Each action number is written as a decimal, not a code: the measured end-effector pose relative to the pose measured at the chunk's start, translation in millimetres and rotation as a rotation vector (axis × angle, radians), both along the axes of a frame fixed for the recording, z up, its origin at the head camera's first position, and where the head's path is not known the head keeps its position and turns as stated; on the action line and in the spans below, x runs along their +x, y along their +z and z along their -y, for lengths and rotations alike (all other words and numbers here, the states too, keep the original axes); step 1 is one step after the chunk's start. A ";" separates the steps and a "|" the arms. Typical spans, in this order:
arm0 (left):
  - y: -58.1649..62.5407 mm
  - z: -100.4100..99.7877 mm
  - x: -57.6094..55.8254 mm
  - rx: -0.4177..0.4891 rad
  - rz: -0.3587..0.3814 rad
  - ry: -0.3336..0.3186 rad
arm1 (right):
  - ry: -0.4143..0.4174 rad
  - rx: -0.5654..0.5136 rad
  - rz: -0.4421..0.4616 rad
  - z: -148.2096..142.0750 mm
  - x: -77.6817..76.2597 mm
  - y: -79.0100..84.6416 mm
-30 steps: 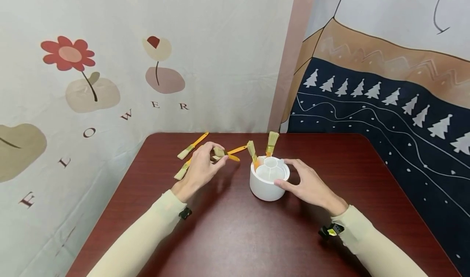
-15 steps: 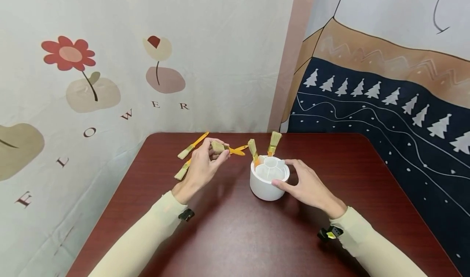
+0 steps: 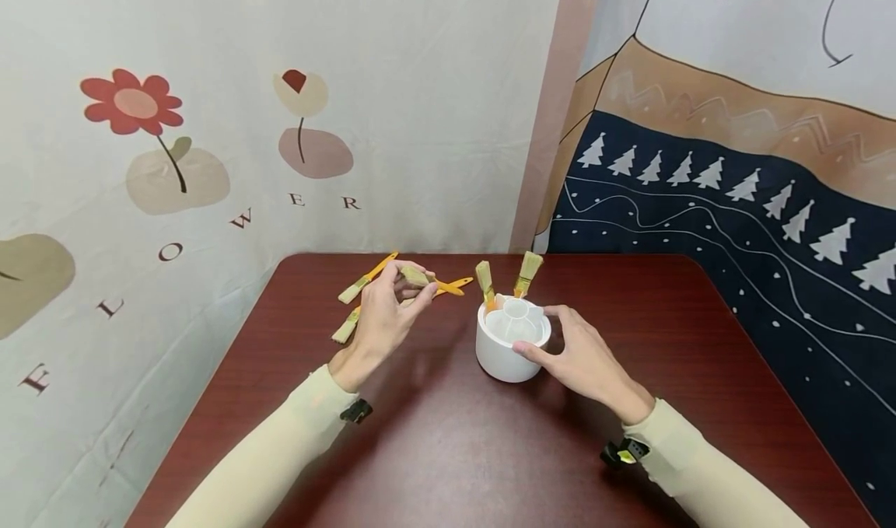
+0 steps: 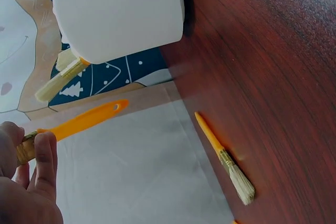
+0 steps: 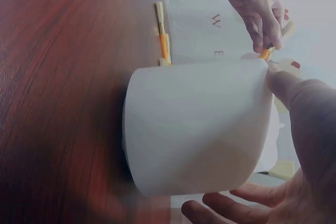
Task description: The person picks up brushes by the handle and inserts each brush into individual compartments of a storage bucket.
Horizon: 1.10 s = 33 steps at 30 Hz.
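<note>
My left hand (image 3: 381,314) pinches a flat paintbrush with an orange handle (image 4: 86,119) near its metal band. In the head view its pale bristles point left and the handle right, toward a white round holder (image 3: 505,358). My right hand (image 3: 591,365) grips this holder from the right, thumb on the near rim and fingers round the far side. Clear dividers show inside the holder. One paintbrush (image 3: 485,279) stands bristles-up at its left, another paintbrush (image 3: 530,270) at its back. Seen from the right wrist, the holder's wall (image 5: 199,129) hides most of the table behind.
On the dark red table (image 3: 448,450), a paintbrush (image 3: 365,279) lies at the back left. A second brush (image 3: 346,326) is partly covered by my left hand. An orange handle (image 3: 462,282) lies behind the held brush. Printed cloth (image 3: 434,124) hangs along the table's back edge.
My left hand has lifted the paintbrush a little, and its handle has swung upward. The two brushes standing in the holder have shifted slightly right, while my right thumb has slid left on the rim.
</note>
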State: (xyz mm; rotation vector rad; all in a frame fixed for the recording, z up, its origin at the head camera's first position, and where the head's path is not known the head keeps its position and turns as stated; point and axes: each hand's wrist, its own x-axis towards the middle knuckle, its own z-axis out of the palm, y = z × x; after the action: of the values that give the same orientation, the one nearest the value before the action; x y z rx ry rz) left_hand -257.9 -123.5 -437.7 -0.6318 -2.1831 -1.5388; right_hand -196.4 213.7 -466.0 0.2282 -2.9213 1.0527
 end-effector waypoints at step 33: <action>19.8 -6.6 25.9 0.109 -0.030 0.012 | 0.125 -0.115 0.067 -21.5 -21.0 0.8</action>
State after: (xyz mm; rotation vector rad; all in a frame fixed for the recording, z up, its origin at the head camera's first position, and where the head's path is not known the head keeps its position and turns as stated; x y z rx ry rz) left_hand -231.9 -116.9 -418.0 -0.6019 -2.0614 -1.6182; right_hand -217.4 235.2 -465.2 0.3838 -2.9254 1.2644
